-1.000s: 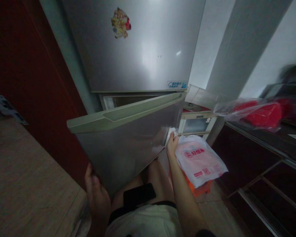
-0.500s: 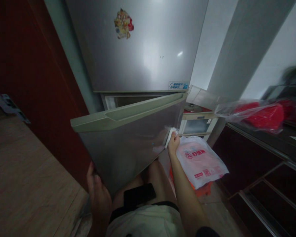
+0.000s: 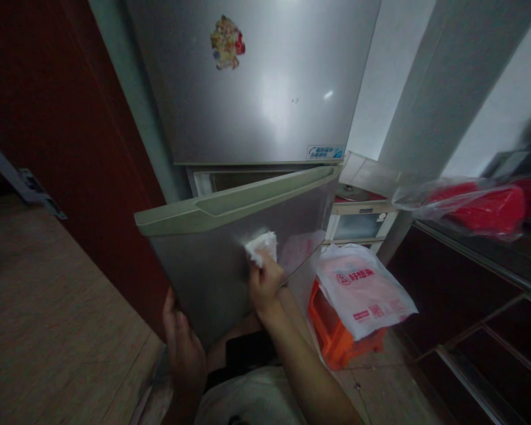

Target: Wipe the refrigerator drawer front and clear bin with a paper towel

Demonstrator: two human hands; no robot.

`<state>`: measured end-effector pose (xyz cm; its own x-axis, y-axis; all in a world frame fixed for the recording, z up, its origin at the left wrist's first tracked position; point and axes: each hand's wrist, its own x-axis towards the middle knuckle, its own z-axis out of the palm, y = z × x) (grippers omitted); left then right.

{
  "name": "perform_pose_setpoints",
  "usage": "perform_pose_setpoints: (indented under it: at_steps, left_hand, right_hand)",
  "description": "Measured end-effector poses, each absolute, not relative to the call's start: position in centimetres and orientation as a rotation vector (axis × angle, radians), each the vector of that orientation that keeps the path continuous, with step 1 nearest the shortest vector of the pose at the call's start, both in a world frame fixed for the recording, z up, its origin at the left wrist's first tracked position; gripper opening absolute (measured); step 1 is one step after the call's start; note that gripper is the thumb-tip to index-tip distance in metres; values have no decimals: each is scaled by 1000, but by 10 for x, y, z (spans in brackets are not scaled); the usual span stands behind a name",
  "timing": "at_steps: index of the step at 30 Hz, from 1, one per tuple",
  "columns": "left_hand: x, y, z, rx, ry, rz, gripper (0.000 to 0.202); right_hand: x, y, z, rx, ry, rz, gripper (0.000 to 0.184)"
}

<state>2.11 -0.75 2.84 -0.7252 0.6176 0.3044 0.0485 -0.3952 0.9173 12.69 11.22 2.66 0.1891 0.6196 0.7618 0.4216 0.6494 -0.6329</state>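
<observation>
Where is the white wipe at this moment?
In the head view, the white wipe is near the middle, in the right hand, against the ajar lower fridge door.

The glossy grey door (image 3: 199,277), pale green along the top, stands ajar; I see the white cloth (image 3: 262,244) bunched against the door's front, near its middle.

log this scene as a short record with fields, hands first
left hand: at the near edge of the lower fridge door
right hand: holds a white cloth or tissue against that door's front
lower fridge door: ajar
upper fridge door: shut, colourful sticker or magnet on it
right side: white printed bag lying over an orange stool
</observation>
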Motion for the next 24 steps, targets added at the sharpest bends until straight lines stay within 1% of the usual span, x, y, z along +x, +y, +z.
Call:
perform_pose_setpoints:
  at_steps: [3,5,8,11,14,17,20,24]
  left_hand:
    - [20,-6,29,894,1377,2195,66]
    - [20,-5,31,893,1348,2203,66]
    - [19,-2,34,838,1291,2222,65]
    - [18,2,36,800,1227,2241,63]
    - [16,7,34,798,1200,2247,63]
    - [13,11,32,785,1152,2266,63]
    - [10,14,30,784,1123,2272,60]
    - [9,15,28,808,1092,2279,59]
  right_hand:
    - [107,97,28,-564,-1890,-238,26]
    - [114,104,33,-311,-2012,-491,12]
    - [143,128,45,25,-2072,-670,20]
    - [175,154,59,153,-2184,-661,26]
    - [197,172,64,128,-2226,-614,29]
    - [215,187,58,11,-2202,-545,32]
    - [236,203,42,-218,-2137,-426,37]
    - [264,225,7,-614,-1928,-222,46]
